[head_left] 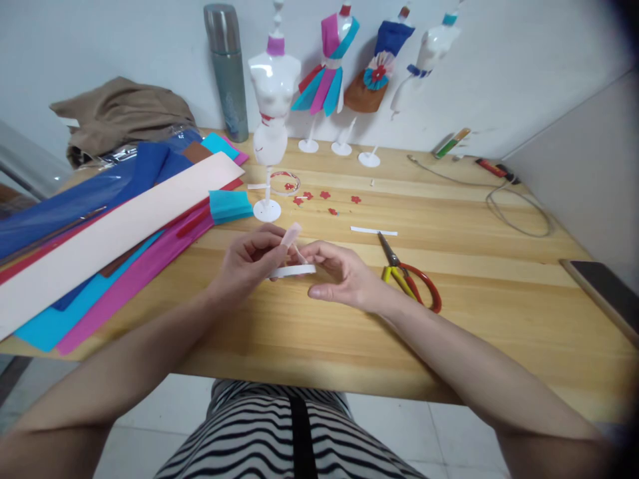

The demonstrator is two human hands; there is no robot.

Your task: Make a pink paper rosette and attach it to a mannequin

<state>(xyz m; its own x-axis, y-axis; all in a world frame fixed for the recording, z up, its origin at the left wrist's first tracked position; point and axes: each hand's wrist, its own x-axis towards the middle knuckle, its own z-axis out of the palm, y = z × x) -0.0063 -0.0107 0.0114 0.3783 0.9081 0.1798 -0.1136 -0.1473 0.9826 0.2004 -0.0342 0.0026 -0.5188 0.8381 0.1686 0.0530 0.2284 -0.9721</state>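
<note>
A strip of smooth, pale pink paper (291,235) stands up between the fingers of the left hand (257,253), near the middle of the surface (319,346), toward its near edge. These fingers are closed on it. A flat white band (293,271), curved at its ends, sits just below, against the same hand. The right hand (342,273) is curled with its thumb well apart from the index finger; its fingertips meet the strip's right side, but whether they grip I cannot tell.

Beyond the hands lie about six small red paper flowers (325,195), one inside a clear ring (299,183). Four glossy white dress forms (274,80) stand toward the far edge, two dressed in crinkled coloured paper. One pair of scissors (412,279) lies right of the hands, its tip at one narrow white strip (362,230).

Layered paper sheets (150,206) crowd the left side, reaching the near left corner. A phone (604,293) lies by the right edge. Bare wood opens between phone and scissors, and along the near edge.
</note>
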